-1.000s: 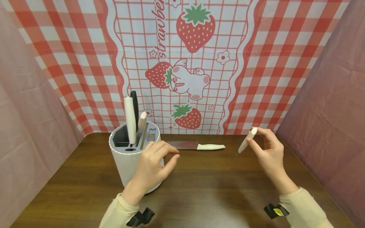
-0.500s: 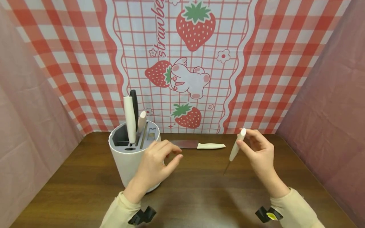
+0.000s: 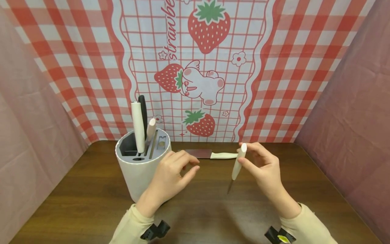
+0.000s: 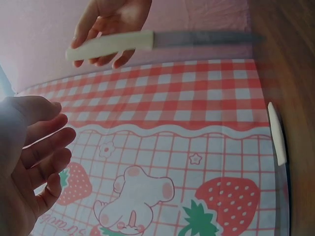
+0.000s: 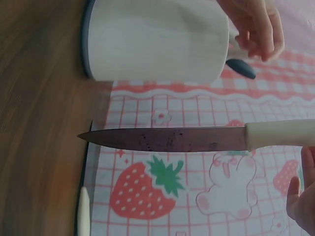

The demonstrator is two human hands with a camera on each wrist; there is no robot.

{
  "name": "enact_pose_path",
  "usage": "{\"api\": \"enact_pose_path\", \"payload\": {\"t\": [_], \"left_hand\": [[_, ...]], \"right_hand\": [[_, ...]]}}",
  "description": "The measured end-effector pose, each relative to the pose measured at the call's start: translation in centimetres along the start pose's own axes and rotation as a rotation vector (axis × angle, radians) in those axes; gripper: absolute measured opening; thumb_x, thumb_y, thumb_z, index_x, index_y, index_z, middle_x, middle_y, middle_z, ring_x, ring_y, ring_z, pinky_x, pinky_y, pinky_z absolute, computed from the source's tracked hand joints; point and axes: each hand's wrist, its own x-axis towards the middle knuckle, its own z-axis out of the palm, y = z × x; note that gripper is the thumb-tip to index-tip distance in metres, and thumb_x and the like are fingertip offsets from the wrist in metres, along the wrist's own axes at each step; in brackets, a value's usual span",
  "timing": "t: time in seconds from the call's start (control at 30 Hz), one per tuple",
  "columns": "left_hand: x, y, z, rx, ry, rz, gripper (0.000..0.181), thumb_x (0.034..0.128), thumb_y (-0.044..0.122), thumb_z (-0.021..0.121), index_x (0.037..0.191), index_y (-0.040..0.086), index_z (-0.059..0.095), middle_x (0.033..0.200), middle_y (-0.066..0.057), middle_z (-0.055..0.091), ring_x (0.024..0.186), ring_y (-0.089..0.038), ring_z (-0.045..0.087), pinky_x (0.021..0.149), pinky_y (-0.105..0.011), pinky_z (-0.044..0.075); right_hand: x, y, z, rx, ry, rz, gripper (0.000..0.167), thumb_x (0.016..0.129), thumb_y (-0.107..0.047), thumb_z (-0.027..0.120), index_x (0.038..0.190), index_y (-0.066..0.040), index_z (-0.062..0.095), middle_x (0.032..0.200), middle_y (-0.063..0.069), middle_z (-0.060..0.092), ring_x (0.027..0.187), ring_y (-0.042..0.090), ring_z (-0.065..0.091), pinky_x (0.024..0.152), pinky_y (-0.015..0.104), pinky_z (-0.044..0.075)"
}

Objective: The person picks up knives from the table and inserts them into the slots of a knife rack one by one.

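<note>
My right hand [image 3: 264, 166] pinches a knife by its white handle [image 3: 239, 162], blade pointing down above the table. In the right wrist view the knife's whole pointed blade [image 5: 167, 139] shows. Nothing is in my left hand [image 3: 173, 173]; its fingers are loosely bent, in front of the right side of a white knife block [image 3: 131, 176]. Two white handles [image 3: 138, 128] and a black handle [image 3: 142, 108] stick up from the block. Behind the hands a wide-bladed knife with a white handle [image 3: 223, 156] lies flat on the table; my left hand is near its blade.
The brown wooden table [image 3: 76, 203] carries the block and the lying knife. A red-and-white checked cloth [image 3: 283, 84] with strawberries hangs at the back. Pink cloths [image 3: 344, 101] hang at both sides.
My right hand has moved left with the knife, and more of the blade has come into sight. My left hand has shifted slightly right, still holding nothing.
</note>
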Motion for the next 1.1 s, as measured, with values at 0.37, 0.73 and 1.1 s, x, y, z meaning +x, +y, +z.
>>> {"api": "enact_pose_path", "payload": {"t": [0.37, 0.73, 1.1], "left_hand": [[0.3, 0.9, 1.1, -0.010, -0.015, 0.013, 0.011, 0.0769, 0.020, 0.068, 0.085, 0.015, 0.064, 0.074, 0.009, 0.058, 0.060, -0.005, 0.049, 0.060, -0.019, 0.035], [0.1, 1.7, 1.8, -0.044, -0.065, -0.071, 0.023, 0.0771, 0.027, 0.070, 0.095, 0.014, 0.063, 0.082, 0.007, 0.063, 0.063, -0.003, 0.050, 0.060, -0.018, 0.036], [0.1, 2.2, 2.0, -0.127, -0.110, -0.206, 0.022, 0.0768, 0.025, 0.071, 0.096, 0.016, 0.064, 0.083, 0.009, 0.066, 0.061, -0.002, 0.048, 0.058, -0.016, 0.036]], "right_hand": [[0.0, -0.4, 1.8, -0.016, -0.046, 0.035, 0.030, 0.071, 0.020, 0.063, 0.100, 0.013, 0.058, 0.096, 0.006, 0.065, 0.093, 0.014, 0.059, 0.088, 0.023, 0.044], [0.2, -0.6, 3.5, -0.031, -0.085, -0.009, 0.030, 0.071, 0.013, 0.067, 0.100, 0.010, 0.060, 0.097, 0.004, 0.065, 0.094, 0.013, 0.058, 0.087, 0.023, 0.044], [0.1, -0.5, 4.5, -0.066, -0.087, 0.028, 0.028, 0.075, 0.007, 0.068, 0.102, 0.010, 0.059, 0.097, 0.001, 0.065, 0.093, 0.011, 0.058, 0.087, 0.024, 0.044]]}}
